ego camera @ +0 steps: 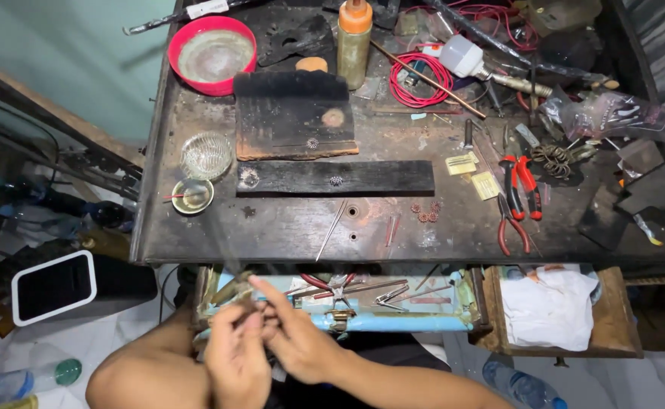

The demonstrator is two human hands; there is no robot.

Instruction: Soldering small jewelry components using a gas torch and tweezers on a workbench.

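Note:
My left hand point(235, 350) and my right hand point(296, 335) meet just below the front edge of the dark workbench point(272, 227), above my lap. Their fingertips pinch together on a small thin piece point(259, 309); it is too small and blurred to tell what it is. Right behind the hands is an open blue drawer point(393, 322) holding pliers and several metal tools. On the bench lie a long charred black block point(335, 178) and a larger charred board point(294, 117), each with a tiny round metal ornament on it.
A red bowl point(212, 54), glass dish point(206, 154) and small cup point(193, 196) sit at the left. Red-handled pliers point(519, 189), red wire coil point(422, 80), a bottle point(354, 42) and clutter fill the right. A wooden drawer with white cloth point(550, 309) is open at right.

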